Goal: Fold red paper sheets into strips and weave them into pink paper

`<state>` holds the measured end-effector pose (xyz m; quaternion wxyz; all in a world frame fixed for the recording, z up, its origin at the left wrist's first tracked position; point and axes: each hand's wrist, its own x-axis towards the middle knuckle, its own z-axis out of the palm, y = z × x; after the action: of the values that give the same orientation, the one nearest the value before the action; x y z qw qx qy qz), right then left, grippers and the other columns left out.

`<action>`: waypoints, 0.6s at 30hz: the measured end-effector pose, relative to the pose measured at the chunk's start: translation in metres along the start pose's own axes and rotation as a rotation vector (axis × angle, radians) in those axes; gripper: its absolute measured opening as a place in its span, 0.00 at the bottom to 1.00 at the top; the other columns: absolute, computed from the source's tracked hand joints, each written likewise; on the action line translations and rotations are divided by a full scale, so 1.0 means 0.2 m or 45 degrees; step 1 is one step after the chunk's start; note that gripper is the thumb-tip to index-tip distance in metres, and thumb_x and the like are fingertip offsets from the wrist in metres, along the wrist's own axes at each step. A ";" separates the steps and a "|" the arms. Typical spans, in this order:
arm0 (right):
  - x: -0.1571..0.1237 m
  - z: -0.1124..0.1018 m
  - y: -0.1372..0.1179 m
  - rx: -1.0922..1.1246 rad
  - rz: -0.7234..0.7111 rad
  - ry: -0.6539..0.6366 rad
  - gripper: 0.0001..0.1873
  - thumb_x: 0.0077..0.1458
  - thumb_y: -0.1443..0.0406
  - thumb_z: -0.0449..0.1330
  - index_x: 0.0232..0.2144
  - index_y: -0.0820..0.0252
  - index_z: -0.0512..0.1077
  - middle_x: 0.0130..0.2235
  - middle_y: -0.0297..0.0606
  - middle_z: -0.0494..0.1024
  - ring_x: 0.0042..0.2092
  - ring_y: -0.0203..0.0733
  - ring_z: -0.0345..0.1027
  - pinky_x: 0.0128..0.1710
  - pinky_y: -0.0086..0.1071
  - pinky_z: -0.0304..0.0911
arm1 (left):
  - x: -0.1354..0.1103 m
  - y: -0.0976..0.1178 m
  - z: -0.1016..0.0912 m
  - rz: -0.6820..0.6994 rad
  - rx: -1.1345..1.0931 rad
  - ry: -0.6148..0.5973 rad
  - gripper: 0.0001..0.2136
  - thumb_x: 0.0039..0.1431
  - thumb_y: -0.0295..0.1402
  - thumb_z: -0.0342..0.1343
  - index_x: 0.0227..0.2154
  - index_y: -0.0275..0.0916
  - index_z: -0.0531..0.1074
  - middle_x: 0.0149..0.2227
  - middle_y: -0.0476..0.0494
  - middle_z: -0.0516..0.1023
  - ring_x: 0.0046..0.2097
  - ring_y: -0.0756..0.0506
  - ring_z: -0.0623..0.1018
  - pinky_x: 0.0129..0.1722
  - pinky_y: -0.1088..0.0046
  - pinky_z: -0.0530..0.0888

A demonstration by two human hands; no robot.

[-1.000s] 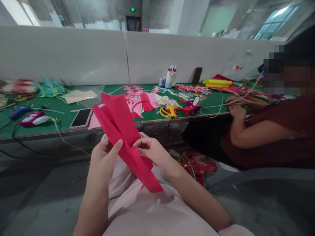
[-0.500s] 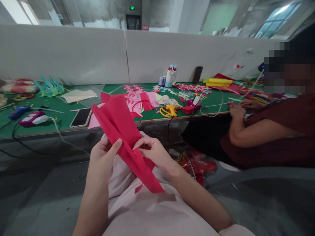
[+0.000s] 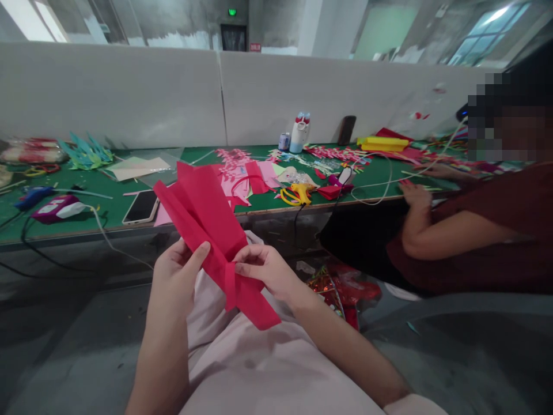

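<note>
Far to the left, on the green table, a purple and white tool trails its cord, and a phone lies flat near the table's front edge. None of that is in play.

The work is in the person's lap, in front of the table. The left hand pinches the red paper at its left edge, with the thumb laid along the near face and the fingers hidden behind the sheet. The paper stands in the air above the pink clothing. It fans up and left toward the table, and a narrower tail runs down and right.

The right hand grips the sheet at its waist, thumb and fingertips closed on a small flap that is turned over there.

It looks to me like a fold being set in mid-air. With no surface behind the thin sheet, the left thumb should sit tight beside the crease line so the paper cannot slip. The right fingers should lay the flap square before pressing, then run along it in one pass. A light pull between the two hands would stop the paper buckling.

Further right on the table lies a yellow glue gun. Beyond it, a co-worker's hand rests at the table edge, well apart from all this.
</note>
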<state>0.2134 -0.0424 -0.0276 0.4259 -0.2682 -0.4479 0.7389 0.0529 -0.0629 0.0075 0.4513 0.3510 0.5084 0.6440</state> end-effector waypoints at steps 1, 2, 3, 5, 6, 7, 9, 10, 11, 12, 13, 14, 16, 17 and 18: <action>0.00 0.00 0.00 0.004 -0.009 0.004 0.13 0.39 0.60 0.72 0.26 0.59 0.76 0.28 0.31 0.76 0.30 0.32 0.67 0.34 0.28 0.62 | 0.00 0.00 0.00 -0.005 -0.010 0.003 0.15 0.40 0.37 0.69 0.32 0.35 0.78 0.32 0.46 0.82 0.31 0.49 0.77 0.35 0.76 0.73; 0.00 0.00 0.01 0.005 -0.020 0.014 0.12 0.39 0.60 0.72 0.26 0.60 0.76 0.28 0.31 0.76 0.30 0.32 0.67 0.34 0.28 0.62 | 0.00 0.00 0.00 -0.011 -0.016 0.011 0.16 0.40 0.37 0.69 0.32 0.35 0.78 0.32 0.46 0.82 0.31 0.49 0.77 0.35 0.76 0.73; 0.00 -0.01 0.01 -0.001 -0.028 0.025 0.12 0.39 0.61 0.72 0.26 0.60 0.76 0.28 0.31 0.76 0.30 0.33 0.67 0.34 0.28 0.62 | 0.00 0.01 0.01 -0.016 -0.020 0.019 0.16 0.39 0.37 0.69 0.32 0.35 0.78 0.31 0.46 0.82 0.31 0.49 0.77 0.35 0.75 0.73; 0.00 -0.01 0.01 -0.024 -0.044 0.044 0.11 0.39 0.61 0.72 0.26 0.59 0.77 0.29 0.32 0.77 0.30 0.33 0.67 0.34 0.28 0.63 | 0.00 0.01 0.01 -0.018 -0.022 0.043 0.17 0.38 0.37 0.69 0.32 0.35 0.78 0.31 0.46 0.81 0.31 0.49 0.77 0.34 0.75 0.74; 0.00 -0.01 0.01 -0.038 -0.050 0.047 0.11 0.39 0.61 0.72 0.26 0.59 0.77 0.29 0.32 0.77 0.30 0.34 0.67 0.35 0.28 0.63 | 0.00 0.01 0.02 -0.020 -0.020 0.055 0.17 0.38 0.37 0.69 0.32 0.35 0.78 0.30 0.46 0.81 0.31 0.49 0.77 0.34 0.75 0.74; 0.00 -0.01 0.01 -0.051 -0.054 0.047 0.10 0.40 0.61 0.72 0.27 0.58 0.77 0.30 0.32 0.77 0.31 0.34 0.67 0.35 0.29 0.63 | 0.00 0.02 0.02 -0.021 -0.014 0.066 0.16 0.38 0.37 0.69 0.32 0.35 0.77 0.29 0.47 0.81 0.31 0.49 0.77 0.34 0.75 0.74; -0.01 -0.01 0.00 -0.069 -0.051 0.045 0.10 0.40 0.61 0.71 0.27 0.58 0.78 0.30 0.32 0.77 0.31 0.33 0.67 0.35 0.29 0.63 | 0.00 0.02 0.02 -0.022 0.006 0.085 0.16 0.38 0.37 0.69 0.31 0.35 0.77 0.27 0.48 0.80 0.30 0.49 0.77 0.33 0.75 0.75; -0.01 -0.01 0.00 -0.067 -0.038 0.044 0.11 0.40 0.61 0.71 0.28 0.58 0.78 0.30 0.32 0.77 0.31 0.33 0.67 0.35 0.28 0.62 | 0.00 0.02 0.02 -0.020 0.018 0.091 0.16 0.38 0.37 0.69 0.31 0.35 0.77 0.27 0.48 0.79 0.30 0.48 0.77 0.33 0.75 0.75; -0.02 -0.01 -0.01 -0.063 -0.019 0.047 0.11 0.39 0.61 0.72 0.28 0.58 0.78 0.29 0.32 0.76 0.31 0.33 0.67 0.34 0.28 0.62 | 0.00 0.02 0.01 -0.016 0.026 0.092 0.16 0.38 0.37 0.69 0.31 0.35 0.77 0.27 0.48 0.79 0.30 0.48 0.77 0.33 0.75 0.75; -0.02 -0.01 -0.01 -0.058 0.003 0.053 0.12 0.39 0.62 0.72 0.28 0.59 0.77 0.29 0.31 0.76 0.30 0.33 0.67 0.34 0.28 0.62 | 0.00 0.02 0.01 -0.008 0.028 0.093 0.16 0.38 0.38 0.69 0.31 0.36 0.77 0.27 0.48 0.80 0.30 0.48 0.77 0.33 0.75 0.75; -0.02 -0.01 -0.01 -0.055 0.024 0.055 0.13 0.38 0.62 0.73 0.28 0.59 0.77 0.28 0.31 0.76 0.30 0.32 0.66 0.33 0.27 0.61 | 0.01 0.02 0.01 0.000 0.023 0.090 0.17 0.38 0.38 0.69 0.32 0.36 0.77 0.28 0.48 0.80 0.31 0.48 0.77 0.34 0.75 0.75; -0.02 -0.01 -0.01 -0.055 0.038 0.051 0.13 0.37 0.62 0.73 0.27 0.60 0.77 0.28 0.31 0.76 0.30 0.32 0.66 0.33 0.27 0.61 | 0.01 0.02 0.01 0.005 0.015 0.085 0.17 0.38 0.38 0.69 0.32 0.36 0.77 0.29 0.47 0.80 0.31 0.49 0.77 0.34 0.75 0.75; -0.02 -0.01 0.00 -0.063 0.032 0.034 0.13 0.39 0.61 0.72 0.28 0.61 0.76 0.28 0.31 0.76 0.30 0.31 0.66 0.32 0.27 0.61 | 0.02 0.01 0.00 0.011 -0.003 0.079 0.18 0.38 0.38 0.70 0.33 0.36 0.77 0.31 0.47 0.81 0.31 0.49 0.77 0.34 0.76 0.74; -0.02 -0.01 0.01 -0.066 0.016 0.023 0.14 0.40 0.60 0.72 0.28 0.61 0.76 0.28 0.32 0.76 0.30 0.32 0.66 0.32 0.27 0.61 | 0.02 0.01 0.00 0.009 -0.004 0.069 0.18 0.38 0.39 0.70 0.33 0.36 0.77 0.31 0.47 0.80 0.32 0.50 0.77 0.34 0.76 0.74; -0.01 -0.01 0.01 -0.062 -0.002 0.017 0.14 0.40 0.60 0.72 0.29 0.61 0.76 0.29 0.32 0.76 0.30 0.32 0.67 0.33 0.27 0.62 | 0.03 0.00 -0.01 0.004 0.004 0.049 0.18 0.39 0.40 0.69 0.34 0.36 0.77 0.32 0.47 0.80 0.32 0.49 0.77 0.34 0.76 0.74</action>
<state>0.2152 -0.0439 -0.0310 0.4226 -0.2830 -0.4632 0.7258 0.0495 -0.0587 0.0070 0.4399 0.3400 0.5174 0.6505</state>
